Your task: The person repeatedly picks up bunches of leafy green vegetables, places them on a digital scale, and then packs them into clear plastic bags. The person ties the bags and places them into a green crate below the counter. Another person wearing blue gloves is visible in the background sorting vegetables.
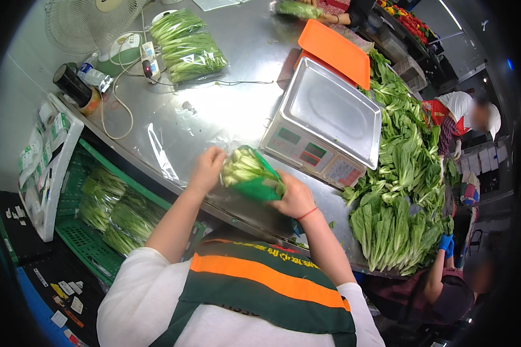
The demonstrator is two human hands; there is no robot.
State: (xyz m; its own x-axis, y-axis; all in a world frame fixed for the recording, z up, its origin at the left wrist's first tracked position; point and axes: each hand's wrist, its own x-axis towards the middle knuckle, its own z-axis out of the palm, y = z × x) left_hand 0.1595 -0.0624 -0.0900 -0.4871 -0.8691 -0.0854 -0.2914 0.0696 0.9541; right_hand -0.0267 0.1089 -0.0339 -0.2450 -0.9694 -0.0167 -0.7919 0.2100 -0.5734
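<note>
A bunch of leafy greens (243,167) lies at the table's near edge, its pale stalk ends facing my left hand. Green plastic sheeting (260,187) wraps its outer side. My right hand (297,195) grips the wrapped bunch from the right, with a thin red cord around the wrist. On the other side, my left hand (208,169) has its fingers closed at the edge of a clear plastic bag (225,149) by the stalks; the exact pinch is hard to see. Just beyond stands a weighing scale (330,112) with a bare metal pan.
Bagged greens (189,47) lie at the far left near a power strip (150,60) and fan (93,21). Below left, a green crate (65,221) holds more bags. Loose greens (399,182) cover the right side. An orange tray (334,50) leans behind the scale. Other people work opposite and right.
</note>
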